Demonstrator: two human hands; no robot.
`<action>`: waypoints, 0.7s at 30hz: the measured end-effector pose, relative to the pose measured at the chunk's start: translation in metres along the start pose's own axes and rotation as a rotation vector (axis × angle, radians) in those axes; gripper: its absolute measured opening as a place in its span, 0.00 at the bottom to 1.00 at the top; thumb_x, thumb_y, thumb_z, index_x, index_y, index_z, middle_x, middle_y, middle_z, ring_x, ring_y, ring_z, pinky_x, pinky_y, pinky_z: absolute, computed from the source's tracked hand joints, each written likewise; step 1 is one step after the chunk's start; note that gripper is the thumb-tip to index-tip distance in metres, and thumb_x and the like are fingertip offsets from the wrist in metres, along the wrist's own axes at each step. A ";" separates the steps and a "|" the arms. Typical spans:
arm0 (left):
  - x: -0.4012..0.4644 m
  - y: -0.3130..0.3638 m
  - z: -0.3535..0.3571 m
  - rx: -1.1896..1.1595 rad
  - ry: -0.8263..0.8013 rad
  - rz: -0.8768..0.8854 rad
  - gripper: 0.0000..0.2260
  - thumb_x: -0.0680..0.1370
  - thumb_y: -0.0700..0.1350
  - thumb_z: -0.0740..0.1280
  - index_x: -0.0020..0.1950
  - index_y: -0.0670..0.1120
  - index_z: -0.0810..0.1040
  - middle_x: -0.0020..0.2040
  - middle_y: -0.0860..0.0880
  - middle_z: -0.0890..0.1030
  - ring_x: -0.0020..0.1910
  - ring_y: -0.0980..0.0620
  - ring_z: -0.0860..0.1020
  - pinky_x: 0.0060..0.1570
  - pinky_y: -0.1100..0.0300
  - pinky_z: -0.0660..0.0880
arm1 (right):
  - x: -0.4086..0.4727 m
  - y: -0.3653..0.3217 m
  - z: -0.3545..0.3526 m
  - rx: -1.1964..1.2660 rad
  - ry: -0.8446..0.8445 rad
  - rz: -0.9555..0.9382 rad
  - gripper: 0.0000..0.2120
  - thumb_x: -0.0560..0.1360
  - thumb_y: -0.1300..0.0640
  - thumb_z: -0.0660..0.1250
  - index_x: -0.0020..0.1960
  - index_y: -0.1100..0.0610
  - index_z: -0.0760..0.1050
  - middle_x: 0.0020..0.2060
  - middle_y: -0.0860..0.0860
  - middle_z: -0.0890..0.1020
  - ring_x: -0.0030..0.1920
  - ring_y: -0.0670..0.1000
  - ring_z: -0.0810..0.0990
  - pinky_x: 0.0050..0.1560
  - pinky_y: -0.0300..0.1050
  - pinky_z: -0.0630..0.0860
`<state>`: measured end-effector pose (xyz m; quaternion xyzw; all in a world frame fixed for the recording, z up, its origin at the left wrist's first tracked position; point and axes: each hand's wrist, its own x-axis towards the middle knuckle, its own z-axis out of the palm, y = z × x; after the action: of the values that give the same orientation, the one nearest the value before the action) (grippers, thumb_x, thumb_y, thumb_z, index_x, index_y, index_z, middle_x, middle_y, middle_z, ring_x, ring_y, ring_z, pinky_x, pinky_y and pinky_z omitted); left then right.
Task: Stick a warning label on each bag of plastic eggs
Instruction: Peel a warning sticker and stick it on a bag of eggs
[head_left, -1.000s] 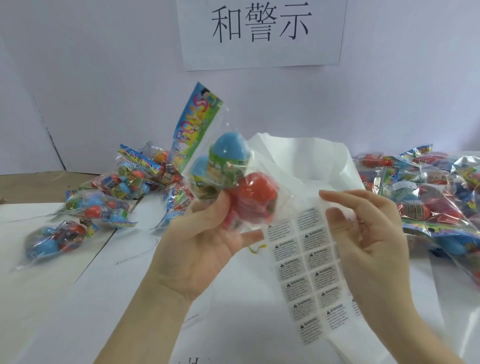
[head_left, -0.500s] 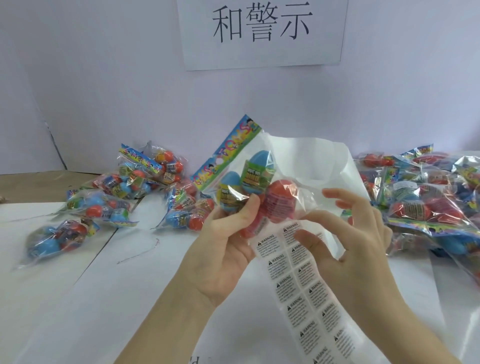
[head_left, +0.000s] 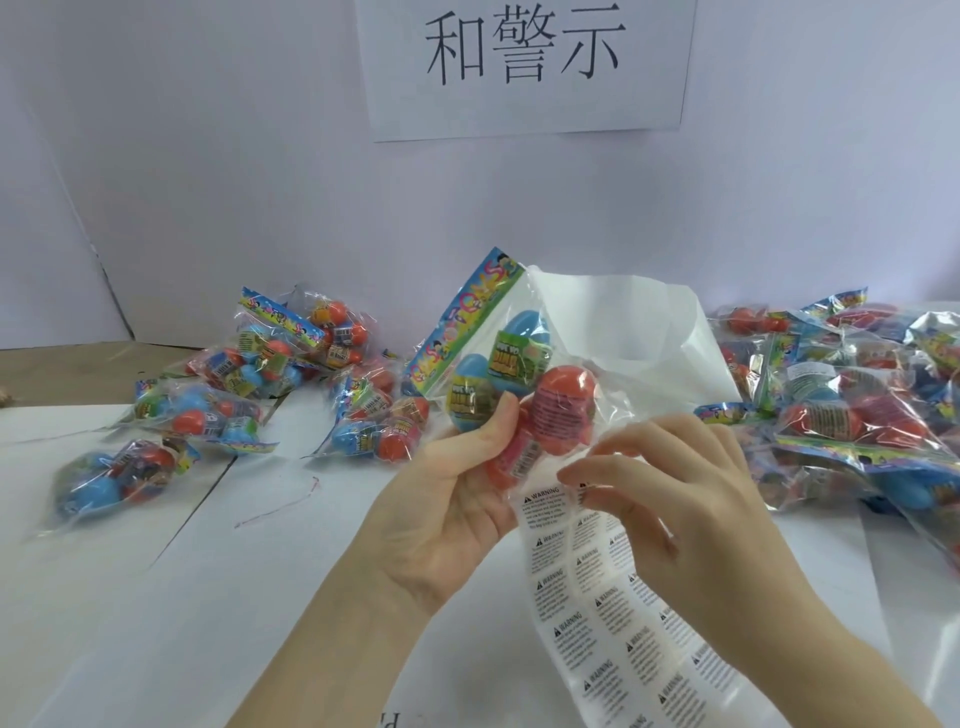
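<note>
My left hand (head_left: 447, 499) grips a clear bag of plastic eggs (head_left: 524, 379), blue and red ones under a colourful header card, held up at the centre. Against the bag's lower edge it also holds the top of a strip of white warning labels (head_left: 597, 597) that hangs down toward me. My right hand (head_left: 670, 499) is on the strip's top right corner, thumb and forefinger pinching at a label there. The label under those fingers is hidden.
Several more egg bags lie in a loose pile on the left (head_left: 244, 384) and a bigger heap on the right (head_left: 852, 400). White backing paper (head_left: 649, 332) stands behind the held bag. A printed sign (head_left: 524, 57) hangs on the white wall.
The held bag has tilted and come down toward the label strip. My right hand has moved left and up to the strip's top, its fingers closing on a label.
</note>
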<state>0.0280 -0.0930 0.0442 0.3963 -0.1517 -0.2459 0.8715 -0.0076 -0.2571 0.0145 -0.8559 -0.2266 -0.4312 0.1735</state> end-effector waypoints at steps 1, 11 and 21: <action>0.000 0.000 0.000 0.001 0.000 -0.001 0.11 0.65 0.44 0.71 0.45 0.44 0.86 0.44 0.44 0.85 0.41 0.50 0.84 0.37 0.56 0.80 | 0.001 0.000 0.000 -0.012 0.001 -0.010 0.07 0.72 0.58 0.64 0.42 0.54 0.82 0.39 0.47 0.81 0.43 0.49 0.72 0.42 0.48 0.66; 0.000 -0.002 0.002 0.070 0.034 -0.030 0.10 0.67 0.45 0.68 0.44 0.45 0.86 0.43 0.45 0.85 0.39 0.51 0.84 0.42 0.57 0.80 | 0.001 -0.001 -0.003 -0.137 -0.094 -0.074 0.17 0.58 0.75 0.76 0.39 0.57 0.80 0.37 0.49 0.80 0.36 0.55 0.78 0.40 0.48 0.67; 0.003 -0.004 0.002 0.050 0.216 0.013 0.16 0.60 0.45 0.73 0.46 0.42 0.85 0.43 0.43 0.85 0.36 0.50 0.83 0.35 0.57 0.81 | 0.001 -0.005 -0.004 0.011 -0.109 0.008 0.03 0.70 0.65 0.66 0.38 0.60 0.74 0.38 0.50 0.80 0.32 0.55 0.78 0.37 0.46 0.72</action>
<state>0.0282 -0.0981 0.0432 0.4409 -0.0656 -0.1925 0.8742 -0.0127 -0.2546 0.0180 -0.8781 -0.2345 -0.3822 0.1673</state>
